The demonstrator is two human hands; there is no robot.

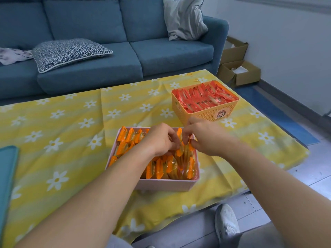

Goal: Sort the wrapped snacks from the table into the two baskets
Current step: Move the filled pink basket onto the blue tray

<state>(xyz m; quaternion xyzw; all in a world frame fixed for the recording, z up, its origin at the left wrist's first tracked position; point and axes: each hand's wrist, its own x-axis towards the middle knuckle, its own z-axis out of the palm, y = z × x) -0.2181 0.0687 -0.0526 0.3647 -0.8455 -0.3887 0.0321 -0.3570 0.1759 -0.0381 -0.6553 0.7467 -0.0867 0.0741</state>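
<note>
A pink rectangular plastic basket point(161, 184) sits mid-table on a yellow cloth printed with white daisies point(71, 140), packed with orange-wrapped snacks point(155, 169) standing on edge. Both hands meet over its 12 o'clock end. The left hand point(161, 140) reaches in from 7 o'clock, fingers curled down among the packets and gripping them. The right hand point(204, 140), reaching from 4 o'clock and slightly blurred, pinches upright packets between thumb and fingers at the basket's 1 o'clock corner

At 1 o'clock from the pink basket, apart from it, stands an orange lattice-walled plastic basket point(206, 113) with a cartoon animal sticker, filled with rows of red-wrapped snacks point(202, 99)

Beyond the table at 12 o'clock is a blue fabric sofa point(107, 59) carrying a black-and-white patterned cushion point(69, 52) and a grey cushion point(184, 17). 2 open cardboard boxes point(240, 72) lie on the floor at 2 o'clock, a teal flat object point(7, 167) shows at 9 o'clock, and a white shoe point(226, 222) at 5 o'clock
</note>
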